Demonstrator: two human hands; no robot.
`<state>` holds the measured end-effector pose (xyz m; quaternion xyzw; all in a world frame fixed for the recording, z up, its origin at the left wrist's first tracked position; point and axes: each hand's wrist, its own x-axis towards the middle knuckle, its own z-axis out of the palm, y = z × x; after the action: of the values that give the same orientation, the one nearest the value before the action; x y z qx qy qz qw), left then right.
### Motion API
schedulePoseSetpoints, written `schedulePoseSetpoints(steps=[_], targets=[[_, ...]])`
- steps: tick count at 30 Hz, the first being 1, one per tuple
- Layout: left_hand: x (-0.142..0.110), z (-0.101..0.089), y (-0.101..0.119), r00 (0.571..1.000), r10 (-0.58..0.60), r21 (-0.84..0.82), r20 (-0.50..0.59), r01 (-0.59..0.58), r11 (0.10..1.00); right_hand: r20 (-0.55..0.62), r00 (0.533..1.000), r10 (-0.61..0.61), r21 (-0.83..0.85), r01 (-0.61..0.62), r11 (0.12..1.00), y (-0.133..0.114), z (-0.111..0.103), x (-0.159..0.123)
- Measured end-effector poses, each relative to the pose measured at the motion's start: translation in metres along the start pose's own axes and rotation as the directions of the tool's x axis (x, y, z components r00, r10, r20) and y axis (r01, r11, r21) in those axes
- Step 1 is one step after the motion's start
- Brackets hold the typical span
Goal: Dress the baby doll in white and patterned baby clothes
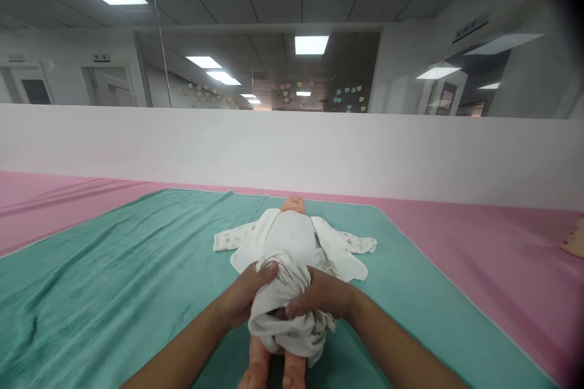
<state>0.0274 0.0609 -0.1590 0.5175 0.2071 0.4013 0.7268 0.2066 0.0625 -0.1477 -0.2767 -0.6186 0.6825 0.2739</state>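
Note:
A baby doll (294, 202) lies on its back on a green towel (150, 267), head away from me and bare legs toward me. Spread open beneath its white torso is a white baby top (340, 246) with printed sleeves stretched out to both sides. A bunched white printed garment (274, 337) sits around the doll's hips and upper legs; its exact kind is unclear. My left hand (246, 295) grips the garment's left edge, thumb on top. On the other side, my right hand (323, 295) is closed on it too, fingertips at the fabric's opening.
Pink sheeting (465, 249) lies beneath and around the towel. A low white wall (292, 152) runs behind, with glass or a mirror above it. Part of a yellowish object (573, 240) shows at the right edge.

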Motion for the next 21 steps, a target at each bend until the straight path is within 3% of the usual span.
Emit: schedulePoseSetpoints(steps=[3,6,10,12,15,21], targets=[[-0.001,0.002,0.002,0.998,-0.054,0.104,-0.013,0.055,0.993,0.029,0.991,-0.129,0.254,0.118,0.960,0.008,-0.003,0.003],[-0.002,0.006,0.006,0.997,-0.057,0.202,-0.048,0.065,0.977,0.002,0.982,-0.191,0.330,0.180,0.927,0.014,-0.005,0.005],[-0.002,0.011,0.006,0.999,-0.014,0.260,-0.033,0.022,0.965,-0.010,0.980,-0.197,0.326,0.189,0.926,0.015,-0.003,0.005],[0.000,0.011,0.003,1.000,-0.009,0.237,-0.018,0.013,0.971,0.077,0.981,-0.180,0.300,0.150,0.942,0.014,-0.002,0.003],[0.003,0.006,-0.003,0.995,0.042,0.170,-0.089,-0.026,0.985,0.164,0.978,-0.131,0.257,0.086,0.963,0.013,-0.001,0.002],[0.006,0.000,-0.007,0.972,0.090,0.167,-0.215,-0.054,0.985,0.065,0.994,-0.090,0.200,0.075,0.977,0.013,0.004,0.006]])
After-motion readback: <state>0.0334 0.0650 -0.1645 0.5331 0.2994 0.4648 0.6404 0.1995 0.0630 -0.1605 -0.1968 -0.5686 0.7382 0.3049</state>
